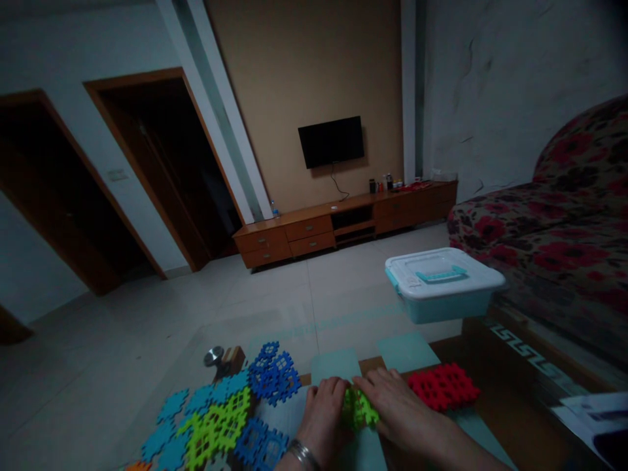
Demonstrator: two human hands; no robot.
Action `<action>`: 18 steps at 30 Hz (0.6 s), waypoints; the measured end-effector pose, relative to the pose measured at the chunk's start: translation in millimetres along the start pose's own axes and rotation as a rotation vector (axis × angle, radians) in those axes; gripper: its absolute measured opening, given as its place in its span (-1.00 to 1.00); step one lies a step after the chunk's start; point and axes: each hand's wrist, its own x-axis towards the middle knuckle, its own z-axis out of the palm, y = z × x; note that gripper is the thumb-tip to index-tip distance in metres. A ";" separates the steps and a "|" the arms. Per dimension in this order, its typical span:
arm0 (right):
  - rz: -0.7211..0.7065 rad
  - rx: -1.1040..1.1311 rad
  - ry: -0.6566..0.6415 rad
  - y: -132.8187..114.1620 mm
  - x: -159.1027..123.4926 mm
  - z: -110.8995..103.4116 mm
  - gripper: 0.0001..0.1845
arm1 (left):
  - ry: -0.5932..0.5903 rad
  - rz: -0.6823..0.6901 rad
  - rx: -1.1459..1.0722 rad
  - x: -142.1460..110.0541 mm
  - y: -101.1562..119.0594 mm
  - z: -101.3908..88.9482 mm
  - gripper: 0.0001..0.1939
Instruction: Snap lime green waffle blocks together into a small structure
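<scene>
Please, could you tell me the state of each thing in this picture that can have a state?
Left hand: fingers against the green interlocking plastic piece
Right hand: fingers on the same piece, from the other side
Red interlocking plastic piece: lying flat, apart from the hands
Blue interlocking plastic pieces: joined together, lying flat
Plastic storage box: lid closed
Wall-mounted television: screen dark

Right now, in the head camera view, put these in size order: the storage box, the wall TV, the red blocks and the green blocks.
1. Storage box
2 and 3. Wall TV and red blocks: they look about alike, and the TV's distance makes it unsure, so no ranking.
4. green blocks
</scene>
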 end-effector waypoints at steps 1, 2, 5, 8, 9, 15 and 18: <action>0.006 0.002 -0.003 -1.7 -0.8 -1.9 -0.24 | -0.007 -0.001 -0.004 1.2 -0.6 1.2 -0.34; 0.010 0.007 -0.008 -2.9 -1.5 -3.1 -0.25 | -0.014 -0.002 -0.006 2.4 -1.0 2.5 -0.34; 0.014 0.023 -0.020 -2.6 -1.7 -0.7 -0.25 | -0.031 -0.005 -0.004 4.7 -0.1 6.2 -0.41; 0.010 0.019 -0.017 3.1 1.5 10.0 -0.22 | -0.037 -0.006 -0.018 3.1 0.7 7.4 -0.41; 0.005 0.017 -0.007 5.4 2.8 13.7 -0.20 | -0.035 -0.007 -0.025 1.1 -0.1 6.3 -0.37; -0.044 0.062 0.057 5.7 8.2 17.4 -0.22 | 0.077 -0.090 -0.036 -34.8 -36.6 -23.7 -0.24; -0.138 0.124 0.080 -13.4 17.3 16.9 -0.36 | 0.121 -0.293 0.060 -63.0 -80.1 -41.8 -0.28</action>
